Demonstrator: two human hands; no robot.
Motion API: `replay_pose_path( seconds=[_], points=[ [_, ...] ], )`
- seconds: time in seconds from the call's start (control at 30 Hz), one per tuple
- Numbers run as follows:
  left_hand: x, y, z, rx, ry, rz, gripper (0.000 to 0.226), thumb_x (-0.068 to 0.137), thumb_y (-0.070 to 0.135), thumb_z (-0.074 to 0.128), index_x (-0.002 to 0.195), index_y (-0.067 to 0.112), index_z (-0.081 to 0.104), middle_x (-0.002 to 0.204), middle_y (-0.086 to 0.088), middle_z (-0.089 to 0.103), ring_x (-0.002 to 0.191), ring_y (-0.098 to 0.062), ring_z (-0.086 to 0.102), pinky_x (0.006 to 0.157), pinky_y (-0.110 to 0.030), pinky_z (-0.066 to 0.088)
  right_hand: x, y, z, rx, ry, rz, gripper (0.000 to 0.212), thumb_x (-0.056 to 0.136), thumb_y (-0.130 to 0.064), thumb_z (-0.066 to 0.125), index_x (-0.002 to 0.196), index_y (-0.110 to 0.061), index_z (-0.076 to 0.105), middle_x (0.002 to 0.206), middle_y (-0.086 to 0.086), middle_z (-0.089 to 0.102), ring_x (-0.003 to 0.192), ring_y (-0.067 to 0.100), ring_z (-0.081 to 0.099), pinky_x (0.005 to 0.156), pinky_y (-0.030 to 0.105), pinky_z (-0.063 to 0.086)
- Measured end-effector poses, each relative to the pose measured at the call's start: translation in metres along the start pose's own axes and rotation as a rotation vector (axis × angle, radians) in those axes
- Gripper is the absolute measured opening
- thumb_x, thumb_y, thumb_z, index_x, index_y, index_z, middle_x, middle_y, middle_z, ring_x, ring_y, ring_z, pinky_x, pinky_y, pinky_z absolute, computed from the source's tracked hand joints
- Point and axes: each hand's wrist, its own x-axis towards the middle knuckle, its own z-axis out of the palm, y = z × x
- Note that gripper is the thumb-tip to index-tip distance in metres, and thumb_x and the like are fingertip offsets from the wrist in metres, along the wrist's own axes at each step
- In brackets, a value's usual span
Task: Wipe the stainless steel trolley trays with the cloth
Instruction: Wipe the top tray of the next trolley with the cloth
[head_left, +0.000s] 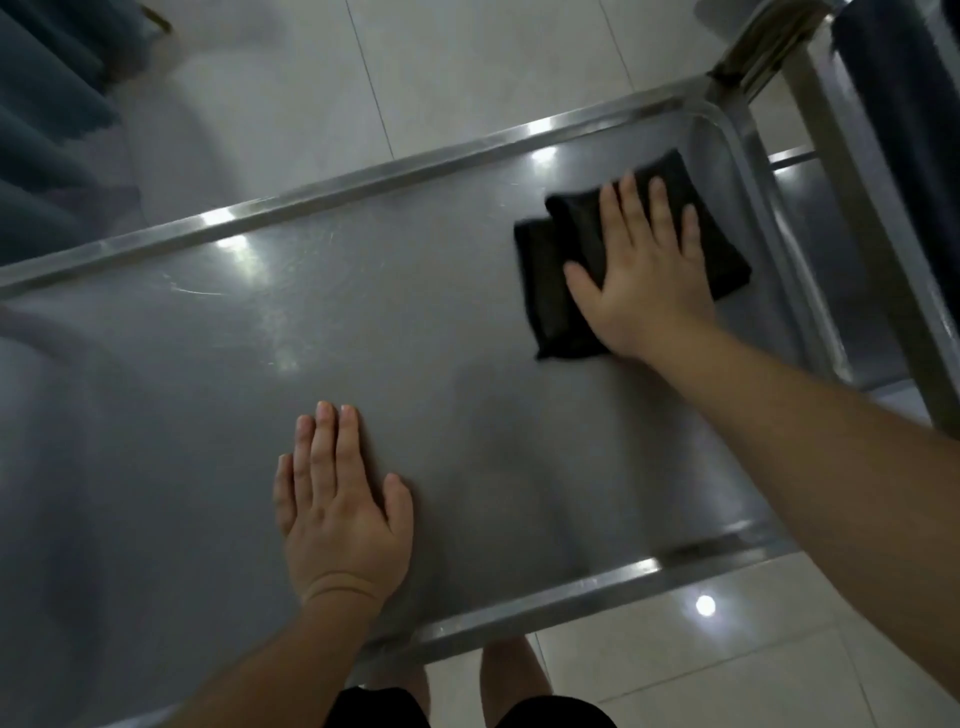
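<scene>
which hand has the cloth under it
The right hand: it lies flat on the black cloth near the tray's far right corner. The left hand rests flat on bare steel near the front rim.

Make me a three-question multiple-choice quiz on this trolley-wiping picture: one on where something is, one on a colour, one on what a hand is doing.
1. Where on the tray does the cloth lie?
A. near its far right corner
B. at its left end
C. on the floor beside it

2. What colour is the cloth?
A. white
B. black
C. yellow

3. What is the left hand doing?
A. gripping the cloth
B. holding a spray bottle
C. resting flat on the bare steel

Answers: 1 A, the cloth sits by the rounded right corner under the right hand. 2 B, it is dark black against the grey steel. 3 C, its fingers are straight and it holds nothing.
</scene>
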Motion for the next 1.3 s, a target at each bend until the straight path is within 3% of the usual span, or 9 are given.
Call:
replay_pose_path(
  seconds=[0.17,0.37,0.5,0.63,0.73,0.83,0.97,1.17,1.3],
  points=[
    [-0.001,0.004,-0.002,0.001,0.006,-0.009,0.08,0.095,0.045,0.04,0.168,0.019,0.021,0.176,-0.002,0.017,0.163,-0.017,0.005,0.131,-0.048,0.007,0.088,-0.039,-0.022,0.035,-0.024,0.013,0.089,0.094,-0.069,0.016,0.166,-0.02,0.0,0.174,0.001,-0.006,0.159,0.028,-0.01,0.127,0.054,-0.005],
    [-0.001,0.004,-0.004,-0.009,-0.011,-0.008,0.081,0.094,0.043,0.044,0.168,0.018,0.022,0.176,-0.002,0.017,0.163,-0.019,0.006,0.131,-0.048,0.007,0.08,-0.045,-0.026,0.051,-0.023,-0.005,0.085,0.097,-0.067,0.016,0.167,-0.021,0.001,0.174,0.002,-0.004,0.16,0.028,-0.008,0.127,0.054,-0.003],
    [0.0,0.004,-0.004,-0.021,-0.016,-0.009,0.081,0.094,0.044,0.043,0.168,0.02,0.019,0.176,-0.002,0.016,0.163,-0.018,0.004,0.132,-0.046,0.004,-0.001,-0.036,-0.013,0.04,-0.045,-0.104,0.082,0.099,-0.067,0.021,0.166,-0.021,0.011,0.174,-0.001,0.006,0.16,0.025,0.0,0.127,0.053,-0.002],
    [-0.001,0.003,-0.003,-0.023,-0.028,-0.009,0.081,0.095,0.045,0.041,0.169,0.02,0.017,0.177,-0.002,0.013,0.163,-0.017,0.002,0.132,-0.046,0.002,-0.133,-0.009,0.009,-0.011,0.003,-0.16,0.081,0.101,-0.062,0.034,0.166,-0.018,0.016,0.174,0.002,0.012,0.16,0.029,0.008,0.126,0.059,0.012],
    [-0.001,0.001,-0.003,-0.022,-0.032,-0.005,0.082,0.095,0.045,0.041,0.169,0.021,0.015,0.177,-0.002,0.012,0.163,-0.017,0.0,0.132,-0.046,0.002,-0.227,0.006,0.021,-0.053,-0.055,-0.219,0.079,0.102,-0.061,0.033,0.166,-0.018,0.016,0.174,0.002,0.011,0.16,0.032,0.009,0.125,0.061,0.014],
    [-0.001,0.002,-0.002,-0.022,-0.026,-0.005,0.082,0.096,0.045,0.041,0.169,0.019,0.015,0.177,-0.003,0.012,0.163,-0.018,0.0,0.132,-0.047,0.002,-0.264,0.009,0.024,-0.086,-0.146,-0.248,0.077,0.103,-0.063,0.026,0.166,-0.019,0.016,0.174,0.001,0.009,0.16,0.031,0.009,0.126,0.061,0.011],
    [-0.001,0.002,-0.003,-0.016,-0.026,-0.001,0.081,0.096,0.044,0.04,0.169,0.018,0.016,0.177,-0.003,0.012,0.164,-0.019,0.001,0.132,-0.047,0.003,-0.226,-0.018,0.022,-0.058,-0.143,-0.217,0.079,0.102,-0.064,0.026,0.167,-0.021,0.012,0.174,0.001,0.007,0.16,0.03,0.004,0.126,0.061,0.009],
    [0.0,0.005,-0.004,-0.016,-0.047,-0.001,0.08,0.097,0.045,0.037,0.169,0.017,0.017,0.177,-0.002,0.011,0.163,-0.018,-0.001,0.132,-0.048,0.005,-0.067,-0.11,0.016,0.062,0.021,-0.108,0.082,0.098,-0.065,0.031,0.165,-0.02,0.019,0.173,0.001,0.016,0.16,0.027,0.005,0.127,0.057,0.002],
    [-0.002,0.004,-0.004,-0.017,-0.04,-0.004,0.079,0.098,0.045,0.039,0.169,0.018,0.017,0.177,-0.001,0.01,0.163,-0.017,-0.002,0.132,-0.049,0.006,0.041,-0.16,0.002,0.116,-0.009,0.009,0.084,0.097,-0.065,0.019,0.167,-0.018,0.008,0.174,0.001,0.002,0.16,0.028,-0.006,0.126,0.056,-0.008]
  ],
)
